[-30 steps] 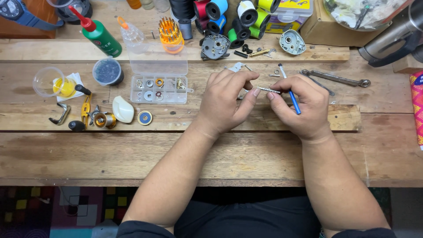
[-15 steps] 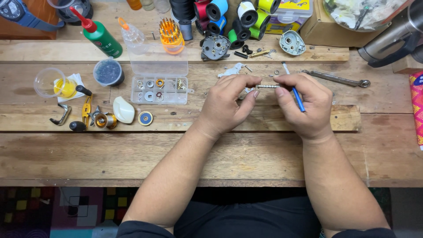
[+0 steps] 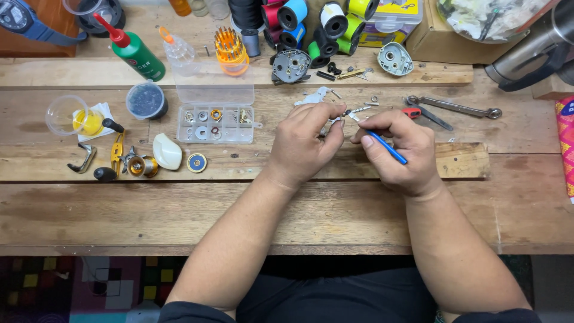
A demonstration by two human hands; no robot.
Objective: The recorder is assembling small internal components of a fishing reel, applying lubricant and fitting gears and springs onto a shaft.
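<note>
My left hand (image 3: pixel 309 142) pinches a small silver metal part (image 3: pixel 335 121) over the wooden workbench (image 3: pixel 251 203). My right hand (image 3: pixel 399 149) grips a thin blue-handled tool (image 3: pixel 390 149) like a pen, its tip meeting the small part between the two hands. Just beyond my fingers lie tiny screws and metal bits (image 3: pixel 362 109). A clear compartment box (image 3: pixel 216 124) with washers and rings sits to the left of my left hand.
At the back stand thread spools (image 3: pixel 311 21), a green oil bottle (image 3: pixel 136 52), an orange bit holder (image 3: pixel 231 51) and two grey reel housings (image 3: pixel 290 66). A wrench (image 3: pixel 455 108) and red-handled tool (image 3: pixel 412 112) lie right. Reel parts (image 3: pixel 140 164), cups and a white cover (image 3: pixel 167 151) lie left.
Both hands have shifted slightly while working the small part; the blue tool's tip stays against it. Nothing else on the bench has moved.
</note>
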